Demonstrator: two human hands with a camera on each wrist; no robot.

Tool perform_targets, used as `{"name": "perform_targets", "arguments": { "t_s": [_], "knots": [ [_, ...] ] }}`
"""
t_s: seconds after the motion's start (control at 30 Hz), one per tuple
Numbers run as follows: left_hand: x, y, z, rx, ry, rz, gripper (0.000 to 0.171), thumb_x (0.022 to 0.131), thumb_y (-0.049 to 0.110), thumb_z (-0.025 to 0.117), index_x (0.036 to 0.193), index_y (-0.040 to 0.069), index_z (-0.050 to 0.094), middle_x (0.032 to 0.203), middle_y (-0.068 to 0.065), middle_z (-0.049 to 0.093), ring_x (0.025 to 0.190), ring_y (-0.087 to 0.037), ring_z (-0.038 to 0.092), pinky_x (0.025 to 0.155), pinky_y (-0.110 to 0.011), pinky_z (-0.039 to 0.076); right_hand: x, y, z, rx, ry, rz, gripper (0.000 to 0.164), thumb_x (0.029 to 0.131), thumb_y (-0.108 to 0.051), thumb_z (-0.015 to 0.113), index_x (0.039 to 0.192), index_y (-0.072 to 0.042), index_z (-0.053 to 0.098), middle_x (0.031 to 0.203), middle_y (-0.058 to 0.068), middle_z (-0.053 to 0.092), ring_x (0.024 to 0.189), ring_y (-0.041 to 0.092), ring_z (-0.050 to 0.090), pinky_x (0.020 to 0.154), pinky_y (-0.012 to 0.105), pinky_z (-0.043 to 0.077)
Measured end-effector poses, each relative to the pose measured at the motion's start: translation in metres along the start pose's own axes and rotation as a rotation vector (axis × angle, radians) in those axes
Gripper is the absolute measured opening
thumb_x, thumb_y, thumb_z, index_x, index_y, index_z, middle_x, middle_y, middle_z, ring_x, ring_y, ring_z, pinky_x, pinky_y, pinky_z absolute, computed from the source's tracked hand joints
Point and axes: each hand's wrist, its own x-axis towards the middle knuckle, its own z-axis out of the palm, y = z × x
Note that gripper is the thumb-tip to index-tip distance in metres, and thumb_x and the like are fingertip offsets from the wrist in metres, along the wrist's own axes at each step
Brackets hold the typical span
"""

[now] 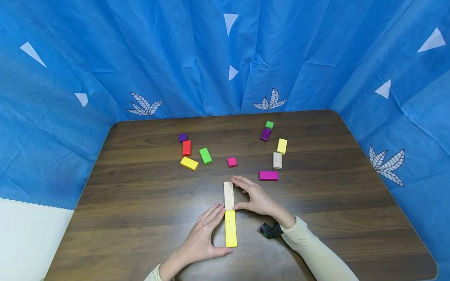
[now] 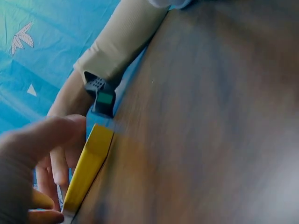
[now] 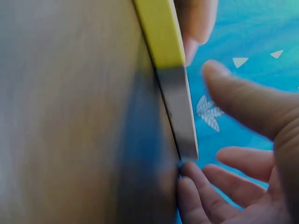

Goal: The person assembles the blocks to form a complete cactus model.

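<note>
A yellow block (image 1: 231,228) and a whitish wooden block (image 1: 229,195) lie end to end in one line on the table. On the left, my left hand (image 1: 204,236) spans the yellow block, its thumb at the near end and its fairly straight fingertips by the joint between the two. My right hand (image 1: 258,198) is at the right side of the whitish block, thumb by the joint and fingers by the far end. In the right wrist view that thumb stands off the blocks, with the fingertips (image 3: 189,170) close to the whitish block's end (image 3: 187,151).
Farther back on the brown table (image 1: 140,203) are loose blocks: red (image 1: 186,148), yellow (image 1: 189,163), green (image 1: 205,156), pink (image 1: 232,162), magenta (image 1: 268,176), whitish (image 1: 277,160) and purple (image 1: 265,134) among them. Blue curtains (image 1: 197,58) surround the table. A black wrist device (image 1: 270,230) sits at the right cuff.
</note>
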Motion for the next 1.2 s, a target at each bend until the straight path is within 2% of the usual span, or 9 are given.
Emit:
{"name": "perform_targets", "arguments": {
  "t_s": [0.1,0.3,0.47,0.6,0.73,0.93,1.03,1.2],
  "knots": [
    [0.01,-0.005,-0.01,0.014,-0.005,0.011,0.099,0.068,0.055,0.081,0.142,-0.001,0.048,0.151,-0.014,0.045,0.141,-0.033,0.039,0.103,-0.059,0.042,0.0,0.0,-0.008,0.041,0.032,0.003,0.08,0.077,-0.024,0.083,0.144,0.0,0.045,0.144,0.016,0.049,0.117,0.027,0.06,0.09,0.037,0.055],
    [0.034,-0.026,-0.021,0.025,-0.041,0.066,0.096,0.071,0.053,0.079,0.146,0.004,0.044,0.155,-0.013,0.038,0.145,-0.034,0.031,0.107,-0.061,0.036,0.015,0.004,-0.031,0.054,0.112,0.041,0.069,0.081,-0.017,0.08,0.14,0.001,0.05,0.132,0.017,0.057,0.107,0.028,0.063,0.084,0.038,0.057],
    [0.041,-0.037,-0.017,-0.021,-0.078,0.071,0.094,0.069,0.052,0.082,0.145,0.007,0.047,0.156,-0.009,0.038,0.146,-0.032,0.03,0.108,-0.06,0.035,0.039,0.004,-0.049,0.002,0.193,0.081,0.061,0.084,-0.015,0.077,0.138,0.0,0.052,0.126,0.018,0.059,0.102,0.028,0.065,0.078,0.037,0.056],
    [0.042,-0.04,-0.01,-0.025,-0.087,0.104,0.092,0.069,0.052,0.082,0.143,0.008,0.05,0.154,-0.009,0.04,0.144,-0.032,0.034,0.109,-0.057,0.035,0.055,0.007,-0.056,-0.015,0.228,0.131,0.058,0.085,-0.011,0.076,0.138,-0.001,0.053,0.127,0.017,0.058,0.099,0.027,0.066,0.078,0.038,0.057],
    [0.042,-0.042,-0.005,-0.013,-0.074,0.137,0.091,0.069,0.052,0.081,0.142,0.008,0.051,0.153,-0.009,0.042,0.143,-0.032,0.036,0.11,-0.056,0.033,0.068,0.011,-0.054,-0.003,0.21,0.203,0.055,0.086,-0.007,0.073,0.138,-0.001,0.053,0.128,0.018,0.056,0.1,0.027,0.066,0.077,0.037,0.057],
    [0.041,-0.043,-0.004,-0.023,-0.089,0.121,0.089,0.073,0.055,0.078,0.143,0.008,0.05,0.153,-0.006,0.043,0.144,-0.03,0.036,0.112,-0.056,0.031,0.083,0.016,-0.043,0.01,0.126,0.296,0.052,0.087,-0.004,0.07,0.137,0.0,0.054,0.129,0.018,0.055,0.103,0.028,0.065,0.084,0.039,0.054],
    [0.041,-0.044,-0.004,-0.016,-0.098,0.113,0.089,0.073,0.056,0.077,0.143,0.009,0.05,0.154,-0.005,0.042,0.144,-0.028,0.036,0.113,-0.054,0.029,0.087,0.018,-0.039,0.008,0.103,0.324,0.05,0.087,-0.003,0.069,0.136,0.001,0.055,0.128,0.018,0.056,0.102,0.027,0.065,0.09,0.04,0.053],
    [0.04,-0.044,-0.005,0.0,-0.103,0.108,0.09,0.073,0.059,0.076,0.144,0.01,0.049,0.155,-0.004,0.041,0.144,-0.025,0.037,0.114,-0.052,0.029,0.09,0.022,-0.034,0.006,0.094,0.33,0.046,0.087,-0.001,0.068,0.131,0.002,0.058,0.124,0.019,0.059,0.097,0.026,0.066,0.089,0.04,0.052]
  ]
}}
